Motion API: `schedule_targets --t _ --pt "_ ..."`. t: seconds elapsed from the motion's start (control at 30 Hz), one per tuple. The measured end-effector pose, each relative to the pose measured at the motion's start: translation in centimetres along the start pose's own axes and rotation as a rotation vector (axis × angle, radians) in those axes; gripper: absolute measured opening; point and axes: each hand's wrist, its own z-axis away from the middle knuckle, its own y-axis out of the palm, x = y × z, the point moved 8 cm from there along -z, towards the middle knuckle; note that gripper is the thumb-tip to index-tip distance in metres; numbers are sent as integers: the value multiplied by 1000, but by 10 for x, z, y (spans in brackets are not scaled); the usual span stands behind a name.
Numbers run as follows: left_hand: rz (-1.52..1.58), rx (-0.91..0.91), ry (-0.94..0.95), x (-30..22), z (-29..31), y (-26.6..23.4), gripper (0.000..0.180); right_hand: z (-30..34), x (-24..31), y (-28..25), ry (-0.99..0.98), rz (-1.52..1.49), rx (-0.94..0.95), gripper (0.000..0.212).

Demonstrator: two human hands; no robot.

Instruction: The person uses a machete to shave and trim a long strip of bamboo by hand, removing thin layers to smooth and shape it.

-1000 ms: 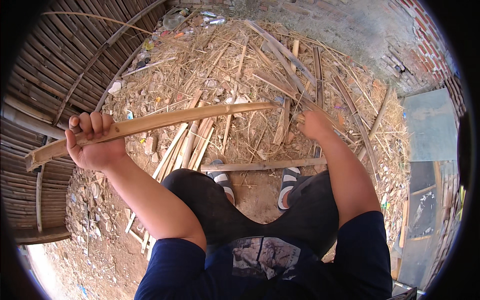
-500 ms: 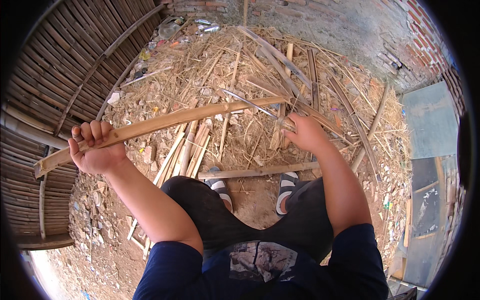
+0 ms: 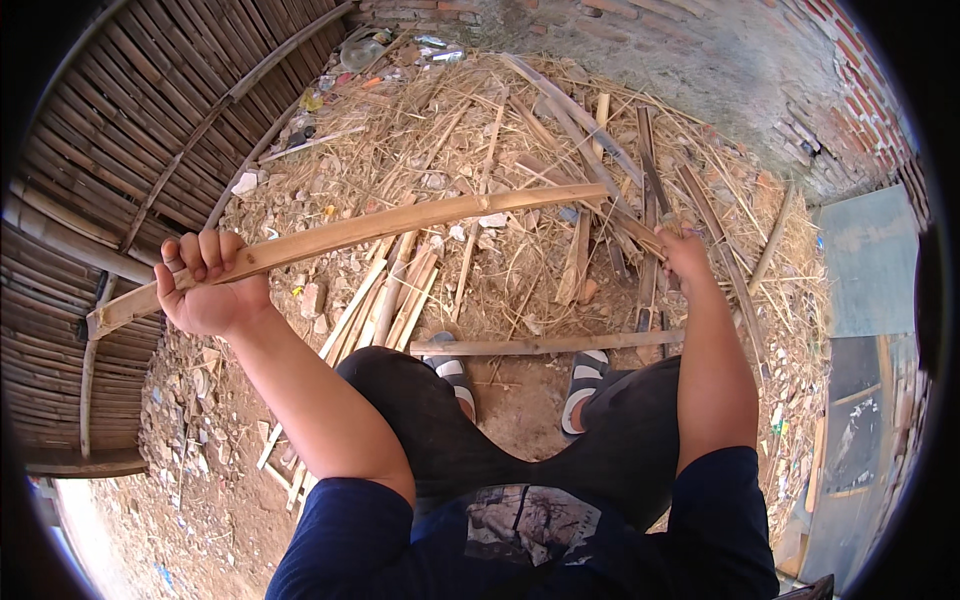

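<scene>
A long split bamboo strip (image 3: 430,216) slants across the view above my knees. My left hand (image 3: 215,285) is closed around it near its left end, palm up. Its far right end, by the loose slats, is free. Out to the right, apart from the strip, my right hand (image 3: 685,258) is closed on a knife; part of what looks like its pale handle (image 3: 671,226) shows at the fingers. The blade cannot be made out against the litter now; it showed as a slim grey blade a moment earlier.
A bamboo pole (image 3: 550,345) lies crosswise in front of my sandals. Split bamboo pieces (image 3: 395,300) are piled beside my left knee. Longer slats (image 3: 575,115) cross on the straw-strewn ground. A bamboo wall (image 3: 150,120) stands left, a brick wall (image 3: 690,60) behind, grey panels (image 3: 868,260) right.
My right hand with the knife has swung right, away from the bamboo strip. The left hand keeps its hold on the strip. The whole view has shifted slightly.
</scene>
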Motion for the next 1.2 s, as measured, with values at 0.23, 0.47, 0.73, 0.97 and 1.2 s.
schedule_targets --t 0.23,0.47,0.73,0.97,1.2 --pt "-51 -91 13 23 6 0 20 61 63 42 -209 13 153 39" --pt "-195 -269 53 52 19 -5 24 119 88 103 -577 286 380 49" --pt "-483 -294 14 101 41 -3 24 126 81 119 -519 378 444 49" --pt "-508 -206 -66 117 40 -6 26 115 73 118 -488 345 450 45" --pt "-314 121 -225 127 45 22 24 139 83 128 -415 247 515 49"
